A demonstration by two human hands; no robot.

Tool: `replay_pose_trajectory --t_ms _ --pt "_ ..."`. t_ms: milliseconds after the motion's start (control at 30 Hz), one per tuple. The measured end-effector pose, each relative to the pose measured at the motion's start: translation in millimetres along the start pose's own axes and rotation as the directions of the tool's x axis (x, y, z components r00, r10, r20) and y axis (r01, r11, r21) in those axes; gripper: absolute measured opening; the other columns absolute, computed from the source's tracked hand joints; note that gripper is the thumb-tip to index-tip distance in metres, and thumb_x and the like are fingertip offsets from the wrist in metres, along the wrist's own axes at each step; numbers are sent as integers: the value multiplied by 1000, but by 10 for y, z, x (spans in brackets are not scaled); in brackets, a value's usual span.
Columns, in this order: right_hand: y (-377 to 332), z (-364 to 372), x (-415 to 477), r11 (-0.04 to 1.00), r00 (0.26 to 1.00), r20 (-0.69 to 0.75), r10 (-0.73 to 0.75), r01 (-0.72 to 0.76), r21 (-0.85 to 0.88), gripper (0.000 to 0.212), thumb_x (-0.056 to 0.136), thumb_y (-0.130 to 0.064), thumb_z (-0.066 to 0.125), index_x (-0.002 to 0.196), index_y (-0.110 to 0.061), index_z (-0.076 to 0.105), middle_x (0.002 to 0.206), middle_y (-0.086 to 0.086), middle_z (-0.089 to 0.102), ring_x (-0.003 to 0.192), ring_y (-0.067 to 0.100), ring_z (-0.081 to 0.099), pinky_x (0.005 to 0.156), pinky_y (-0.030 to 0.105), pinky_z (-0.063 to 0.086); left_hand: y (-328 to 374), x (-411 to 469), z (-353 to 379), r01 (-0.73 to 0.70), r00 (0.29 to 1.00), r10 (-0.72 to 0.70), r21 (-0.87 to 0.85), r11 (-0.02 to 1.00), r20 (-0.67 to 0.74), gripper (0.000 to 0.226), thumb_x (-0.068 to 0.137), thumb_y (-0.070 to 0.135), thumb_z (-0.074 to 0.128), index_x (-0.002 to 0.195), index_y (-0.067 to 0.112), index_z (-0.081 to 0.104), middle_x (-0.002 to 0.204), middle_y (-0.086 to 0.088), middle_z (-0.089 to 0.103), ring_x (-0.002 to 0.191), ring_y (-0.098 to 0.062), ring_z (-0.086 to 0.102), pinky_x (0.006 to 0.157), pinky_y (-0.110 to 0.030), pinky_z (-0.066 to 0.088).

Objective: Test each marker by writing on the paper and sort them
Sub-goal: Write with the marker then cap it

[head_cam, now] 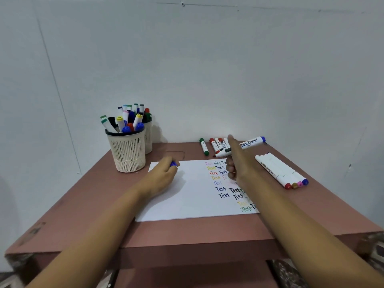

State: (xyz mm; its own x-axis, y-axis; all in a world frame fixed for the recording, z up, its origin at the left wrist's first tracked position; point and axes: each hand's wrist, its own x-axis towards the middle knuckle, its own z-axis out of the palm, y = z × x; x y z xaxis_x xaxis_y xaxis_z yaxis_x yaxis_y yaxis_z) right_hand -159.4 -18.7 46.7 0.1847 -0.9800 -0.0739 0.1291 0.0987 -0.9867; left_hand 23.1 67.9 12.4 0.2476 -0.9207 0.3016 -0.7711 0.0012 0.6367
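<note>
A white paper (187, 196) lies on the table, its right part covered with several coloured "Test" words. My right hand (239, 163) grips a whiteboard marker (249, 143) with a blue end, tip pointing left above the paper's top edge. My left hand (164, 173) rests on the paper's upper left and holds a blue cap (173, 163). Several whiteboard markers (214, 145) lie in a row beyond the paper. Several white markers (280, 171) with coloured ends lie to the right.
Two beige mesh cups (128, 152) full of markers stand at the table's back left, near the wall. The brown table (187, 235) has its front edge close to me. A white wall rises right behind it.
</note>
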Motion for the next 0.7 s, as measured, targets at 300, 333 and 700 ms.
replay_pose_trajectory --t_ms 300,333,700 --pt "173 262 -48 994 968 235 -86 98 -41 29 92 -21 60 65 -15 53 53 -1 41 37 6 27 37 16 18 -65 13 39 -111 990 105 -67 992 -97 15 86 17 65 92 23 53 86 11 58 79 -5 55 73 -12 40" --pt "172 271 -54 992 966 240 -93 110 -58 28 92 -21 60 65 -15 53 53 -1 42 37 6 28 36 16 19 -53 12 40 -126 987 119 -68 990 -107 16 86 16 66 88 26 54 85 12 59 76 1 55 72 -11 40" --pt "176 304 -106 988 956 276 -95 124 -90 30 92 -24 61 64 -17 54 53 -2 45 39 7 31 38 17 22 71 -4 78 -264 959 248 -120 957 -135 13 87 10 64 98 4 60 82 9 58 73 8 52 68 -6 38"
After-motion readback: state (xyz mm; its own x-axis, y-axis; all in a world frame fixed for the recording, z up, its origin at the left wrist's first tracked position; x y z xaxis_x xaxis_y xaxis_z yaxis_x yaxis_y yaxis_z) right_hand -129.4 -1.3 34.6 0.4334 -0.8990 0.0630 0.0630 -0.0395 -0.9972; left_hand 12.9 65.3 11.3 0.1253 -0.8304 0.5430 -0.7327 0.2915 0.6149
